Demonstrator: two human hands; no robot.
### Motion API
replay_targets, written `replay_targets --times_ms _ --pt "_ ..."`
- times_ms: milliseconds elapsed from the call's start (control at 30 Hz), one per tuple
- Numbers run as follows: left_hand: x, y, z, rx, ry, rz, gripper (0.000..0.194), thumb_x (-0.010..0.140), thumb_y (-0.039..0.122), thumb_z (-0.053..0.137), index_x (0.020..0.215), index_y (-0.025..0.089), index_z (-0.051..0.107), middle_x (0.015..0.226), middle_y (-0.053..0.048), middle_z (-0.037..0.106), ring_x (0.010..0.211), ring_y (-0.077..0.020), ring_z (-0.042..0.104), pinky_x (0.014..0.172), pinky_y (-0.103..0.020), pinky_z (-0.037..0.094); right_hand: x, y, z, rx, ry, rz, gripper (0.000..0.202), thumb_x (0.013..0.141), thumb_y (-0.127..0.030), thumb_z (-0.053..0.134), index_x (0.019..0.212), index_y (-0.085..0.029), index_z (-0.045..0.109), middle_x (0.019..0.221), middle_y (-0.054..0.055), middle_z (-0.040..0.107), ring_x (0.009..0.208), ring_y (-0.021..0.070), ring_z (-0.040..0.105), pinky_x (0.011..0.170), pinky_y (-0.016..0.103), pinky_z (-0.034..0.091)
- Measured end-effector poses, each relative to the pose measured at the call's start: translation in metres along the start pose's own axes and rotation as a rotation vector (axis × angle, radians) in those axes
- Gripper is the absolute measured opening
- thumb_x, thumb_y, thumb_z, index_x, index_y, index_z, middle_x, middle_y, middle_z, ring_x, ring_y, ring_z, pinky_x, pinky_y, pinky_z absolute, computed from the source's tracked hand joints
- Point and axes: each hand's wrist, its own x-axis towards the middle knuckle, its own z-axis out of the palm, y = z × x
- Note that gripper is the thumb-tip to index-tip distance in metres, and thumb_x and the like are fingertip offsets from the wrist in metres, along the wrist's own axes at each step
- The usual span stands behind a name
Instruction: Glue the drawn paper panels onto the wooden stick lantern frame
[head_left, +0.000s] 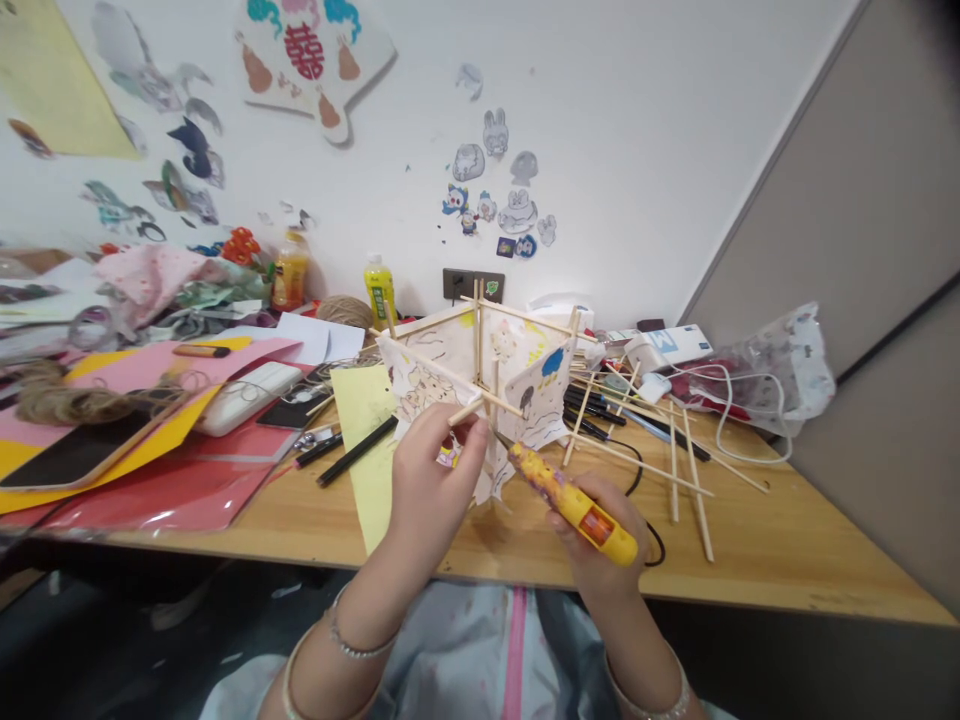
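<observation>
A frame of thin wooden sticks with drawn-on white paper panels stands upright on the table, open at the top. My left hand is closed at its near corner, pinching a short wooden stick beside the crossing sticks. In my right hand is a yellow pen-shaped tool with an orange window and purple stains. Its thin dark tip points up and left at the frame's near corner, close to my left fingers. Whether the tip touches the sticks I cannot tell.
Loose wooden sticks and black pens lie at the right, by a white cable. Yellow paper lies under the frame's left side. Coloured sheets, a phone and twine crowd the left. Bottles stand behind.
</observation>
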Motion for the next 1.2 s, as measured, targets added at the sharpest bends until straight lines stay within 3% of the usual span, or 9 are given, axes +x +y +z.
replay_targets --times_ms 267,700,867,1200 --pt "0.0 0.001 0.0 -0.009 0.004 -0.008 0.013 0.084 0.017 0.054 0.071 0.019 0.056 0.065 0.004 0.054 0.062 -0.0096 0.048 0.059 -0.022 0.039 -0.004 0.0 -0.002 -0.063 -0.009 0.001 0.029 0.083 -0.049 0.059 0.077 -0.021 0.058 0.061 0.001 0.063 0.052 0.0154 0.06 0.047 0.025 0.045" --pt "0.001 0.0 0.004 -0.027 0.008 0.039 0.012 0.083 0.013 0.056 0.072 0.019 0.058 0.065 0.004 0.055 0.061 -0.0084 0.048 0.059 -0.02 0.04 -0.014 0.005 -0.004 -0.077 -0.08 0.021 0.026 0.083 -0.046 0.06 0.078 -0.021 0.057 0.064 0.0 0.062 0.054 0.0152 0.059 0.049 0.025 0.044" --pt "0.001 0.001 0.003 -0.049 -0.005 0.027 0.011 0.084 0.015 0.055 0.075 0.019 0.061 0.068 0.002 0.058 0.064 -0.0098 0.051 0.06 -0.022 0.042 -0.017 0.003 -0.011 -0.065 -0.041 0.021 0.028 0.085 -0.048 0.056 0.075 -0.022 0.053 0.059 -0.002 0.057 0.052 0.014 0.055 0.048 0.024 0.041" --pt "0.005 -0.001 -0.002 -0.001 -0.025 0.104 0.009 0.083 0.015 0.058 0.076 0.019 0.062 0.071 0.001 0.059 0.066 -0.0112 0.052 0.061 -0.024 0.042 0.006 -0.002 -0.001 -0.003 0.01 -0.038 0.029 0.085 -0.05 0.055 0.079 -0.022 0.055 0.061 -0.002 0.06 0.053 0.0138 0.057 0.05 0.024 0.042"
